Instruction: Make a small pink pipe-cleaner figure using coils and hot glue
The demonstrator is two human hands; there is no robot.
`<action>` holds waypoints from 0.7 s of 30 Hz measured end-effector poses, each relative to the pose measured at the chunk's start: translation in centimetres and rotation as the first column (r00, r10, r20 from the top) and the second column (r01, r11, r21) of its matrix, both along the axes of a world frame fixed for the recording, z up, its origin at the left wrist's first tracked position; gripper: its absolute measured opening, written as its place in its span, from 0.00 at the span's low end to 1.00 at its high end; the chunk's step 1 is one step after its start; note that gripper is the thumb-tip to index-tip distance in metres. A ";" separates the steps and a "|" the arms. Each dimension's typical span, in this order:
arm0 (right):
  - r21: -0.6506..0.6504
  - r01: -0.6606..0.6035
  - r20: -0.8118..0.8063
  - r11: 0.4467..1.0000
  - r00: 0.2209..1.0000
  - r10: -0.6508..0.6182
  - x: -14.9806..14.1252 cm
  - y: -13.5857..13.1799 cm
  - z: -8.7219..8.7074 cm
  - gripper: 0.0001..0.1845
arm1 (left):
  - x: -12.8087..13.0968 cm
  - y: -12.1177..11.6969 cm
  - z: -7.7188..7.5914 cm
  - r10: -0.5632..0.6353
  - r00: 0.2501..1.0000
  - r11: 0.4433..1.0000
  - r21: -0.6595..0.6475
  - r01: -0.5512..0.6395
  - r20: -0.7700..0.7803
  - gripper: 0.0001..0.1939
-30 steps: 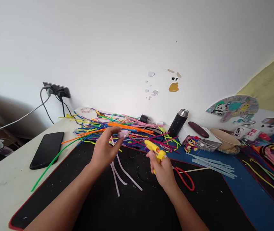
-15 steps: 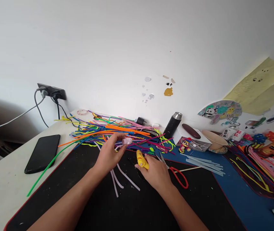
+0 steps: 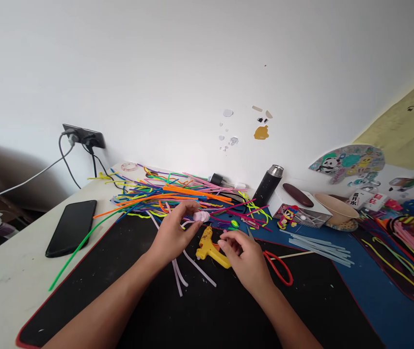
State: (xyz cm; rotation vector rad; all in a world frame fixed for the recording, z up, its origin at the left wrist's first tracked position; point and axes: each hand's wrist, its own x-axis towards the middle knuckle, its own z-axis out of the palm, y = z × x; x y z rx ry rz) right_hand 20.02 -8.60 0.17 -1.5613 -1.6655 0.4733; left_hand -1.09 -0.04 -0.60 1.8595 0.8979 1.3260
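Observation:
My left hand [image 3: 175, 235] pinches a small coiled pale-pink pipe cleaner piece [image 3: 201, 216] between thumb and fingertips. Beneath it, several loose pale-lilac pipe cleaners [image 3: 200, 270] lie on the black mat. A yellow hot glue gun [image 3: 209, 249] rests on the mat between my hands. Just right of its handle is my right hand [image 3: 245, 254], fingers loosely curled with a gap to the thumb and nothing seen in them. Red-handled scissors [image 3: 290, 277] lie partly hidden behind my right hand.
A heap of colourful pipe cleaners [image 3: 170, 191] spreads along the wall. At left lies a black phone [image 3: 71, 228]. A black flask [image 3: 268, 186], a white box [image 3: 310, 213], a bowl [image 3: 338, 208] and translucent glue sticks [image 3: 321, 248] are at right.
My right hand has let go of the yellow glue gun, which now lies on the mat, and has drawn slightly right. My left hand still holds the coiled piece. The view has shifted slightly.

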 end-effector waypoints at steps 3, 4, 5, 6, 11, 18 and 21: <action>0.004 0.002 -0.183 1.000 0.983 -0.001 -1.0 0.8 0.7 0.16 | 0.4 -0.4 0.0 -0.059 0.998 0.998 -0.030 0.060 0.022 0.12; 0.002 -0.010 -0.213 1.000 0.977 0.011 -1.3 1.1 0.7 0.17 | 0.5 -0.6 0.1 -0.082 0.996 0.995 -0.047 0.084 0.032 0.13; 0.008 -0.018 -0.241 1.000 0.970 0.019 -1.6 1.3 0.7 0.19 | 0.7 -0.7 0.2 -0.104 0.994 0.992 -0.065 0.107 0.039 0.13; 0.011 -0.025 -0.263 1.000 0.964 0.027 -1.8 1.5 0.7 0.20 | 0.8 -0.9 0.3 -0.123 0.992 0.989 -0.081 0.126 0.040 0.13; -0.044 -0.077 -0.342 0.996 0.938 0.057 -2.2 1.8 0.9 0.23 | 0.8 -1.3 0.5 -0.163 0.987 0.982 -0.095 0.162 0.004 0.14; -0.093 -0.164 -0.355 0.982 0.927 0.121 -1.9 1.8 1.4 0.19 | 0.5 -1.6 0.7 -0.158 0.984 0.987 -0.034 0.156 -0.078 0.15; -0.102 -0.166 -0.362 0.981 0.925 0.119 -1.8 1.8 1.4 0.18 | 0.5 -1.7 0.9 -0.164 0.981 0.986 -0.007 0.164 -0.107 0.14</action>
